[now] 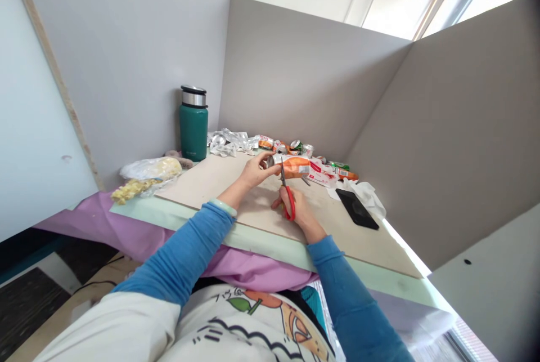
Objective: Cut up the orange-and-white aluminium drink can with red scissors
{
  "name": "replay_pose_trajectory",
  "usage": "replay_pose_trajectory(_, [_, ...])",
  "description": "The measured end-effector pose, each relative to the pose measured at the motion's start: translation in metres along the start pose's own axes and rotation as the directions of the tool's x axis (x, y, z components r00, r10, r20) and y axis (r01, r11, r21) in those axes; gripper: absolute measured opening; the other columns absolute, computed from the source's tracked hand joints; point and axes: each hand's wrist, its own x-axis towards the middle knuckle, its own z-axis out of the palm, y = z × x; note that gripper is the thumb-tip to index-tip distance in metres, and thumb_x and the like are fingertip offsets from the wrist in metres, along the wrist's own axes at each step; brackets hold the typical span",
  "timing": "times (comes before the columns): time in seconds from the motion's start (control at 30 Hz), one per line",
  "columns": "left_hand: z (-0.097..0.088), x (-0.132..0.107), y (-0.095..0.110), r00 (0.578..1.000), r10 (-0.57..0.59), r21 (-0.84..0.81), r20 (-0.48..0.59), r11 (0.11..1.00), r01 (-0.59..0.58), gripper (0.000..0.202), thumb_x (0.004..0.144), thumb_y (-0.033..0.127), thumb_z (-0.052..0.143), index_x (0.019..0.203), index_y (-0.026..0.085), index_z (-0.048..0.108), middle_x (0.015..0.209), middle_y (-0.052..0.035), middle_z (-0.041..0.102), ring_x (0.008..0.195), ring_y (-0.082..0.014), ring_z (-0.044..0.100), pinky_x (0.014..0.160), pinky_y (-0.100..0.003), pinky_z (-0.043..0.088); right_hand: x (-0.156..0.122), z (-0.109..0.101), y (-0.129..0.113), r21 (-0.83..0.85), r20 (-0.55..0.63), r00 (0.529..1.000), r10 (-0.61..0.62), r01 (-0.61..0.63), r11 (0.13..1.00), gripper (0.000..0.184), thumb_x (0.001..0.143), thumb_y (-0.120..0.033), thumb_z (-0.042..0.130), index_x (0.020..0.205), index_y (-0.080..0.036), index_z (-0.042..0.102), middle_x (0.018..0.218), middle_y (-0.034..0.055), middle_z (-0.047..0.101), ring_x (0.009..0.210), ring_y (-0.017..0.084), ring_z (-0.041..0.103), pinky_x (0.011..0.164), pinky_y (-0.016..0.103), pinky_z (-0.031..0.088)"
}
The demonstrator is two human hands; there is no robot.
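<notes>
My left hand grips one end of an orange and silver drink can, which lies on its side just above the board. In my right hand is a pair of scissors with red handles. Its blades point up and away from me and meet the can close to my left fingers. Whether the blades are parted cannot be made out. The can's side looks cut or opened out toward the right, where it overlaps other red and white pieces behind it.
Several cans and cut scraps line the back of the board. A green bottle stands at the back left, near a plastic bag and yellow tuft. To the right are a black phone and white tissue. Grey panels enclose the table.
</notes>
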Motion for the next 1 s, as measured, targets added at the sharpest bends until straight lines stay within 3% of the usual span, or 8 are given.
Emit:
replay_pose_trajectory(0.37, [0.001, -0.001, 0.002, 0.991, -0.108, -0.151, 0.079, 0.981, 0.119, 0.06, 0.074, 0.043, 0.082, 0.124, 0.014, 0.067, 0.086, -0.0047, 0.07, 0.077, -0.0158, 0.064, 0.061, -0.023, 0.045, 0.005, 0.007, 0.002, 0.002, -0.055, 0.997, 0.055, -0.055, 0.998, 0.045, 0.097, -0.062, 0.05, 0.07, -0.026, 0.053, 0.052, 0.0012, 0.059, 0.043, 0.017, 0.052, 0.046, 0.03, 0.041])
replay_pose_trajectory(0.63, [0.002, 0.0, -0.002, 0.992, -0.109, -0.123, 0.062, 0.986, 0.116, 0.059, 0.075, 0.041, 0.08, 0.127, 0.015, 0.068, 0.088, -0.0048, 0.07, 0.077, -0.0149, 0.062, 0.062, -0.023, 0.047, 0.009, 0.006, 0.01, -0.125, -0.119, 0.993, -0.022, 0.007, 0.992, 0.052, 0.094, -0.071, 0.049, 0.068, -0.025, 0.052, 0.051, 0.0018, 0.059, 0.049, 0.02, 0.058, 0.05, 0.031, 0.043])
replay_pose_trajectory(1.0, [0.002, 0.0, -0.003, 0.994, -0.091, -0.109, 0.065, 0.989, 0.098, 0.064, 0.076, 0.043, 0.08, 0.131, 0.013, 0.067, 0.09, -0.0066, 0.071, 0.08, -0.017, 0.064, 0.067, -0.026, 0.05, 0.011, 0.004, 0.009, -0.208, -0.133, 0.991, -0.029, 0.0, 0.978, 0.051, 0.094, -0.07, 0.05, 0.067, -0.026, 0.055, 0.052, 0.0031, 0.06, 0.055, 0.023, 0.06, 0.055, 0.033, 0.045])
